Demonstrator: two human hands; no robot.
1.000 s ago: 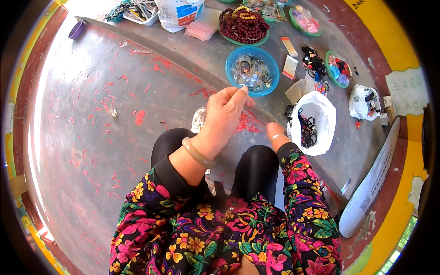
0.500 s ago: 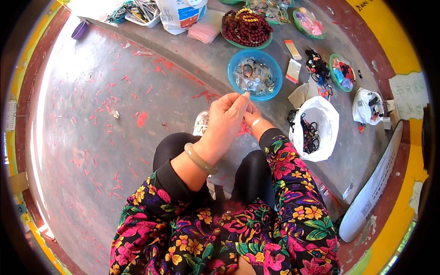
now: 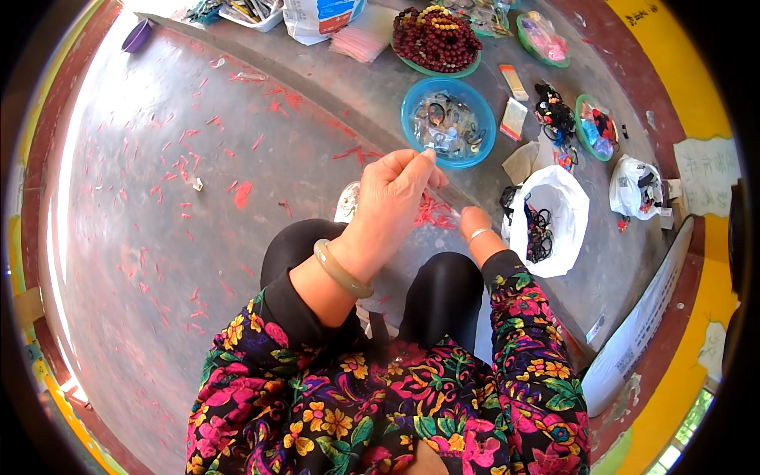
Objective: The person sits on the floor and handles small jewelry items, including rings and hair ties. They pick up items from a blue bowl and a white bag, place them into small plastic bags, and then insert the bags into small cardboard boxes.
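Observation:
In front of my knees my left hand (image 3: 385, 202) is closed in a pinch, thumb against the bent fingers. A clear, thin strip like plastic film (image 3: 451, 198) seems to stretch from it to my right hand (image 3: 476, 223). The fingers of that right hand are curled and mostly turned away from view; what they grip is hard to make out. Just beyond the left fingertips stands a blue basin (image 3: 488, 138) of small clear packets with dark rings in them. Beside the right hand is an open white bag (image 3: 568, 226) with black cords inside.
Dark red bead strings (image 3: 435, 43) fill a green dish at the back, beside a pink stack of thin sheets (image 3: 362, 41). Small boxes (image 3: 513, 119), black cords (image 3: 554, 111) and a green basket (image 3: 586, 131) lie to the right. Red scraps (image 3: 243, 195) litter the floor.
My right hand has moved right and slightly nearer, away from the left hand. The clear strip now shows between them. The view has shifted a little.

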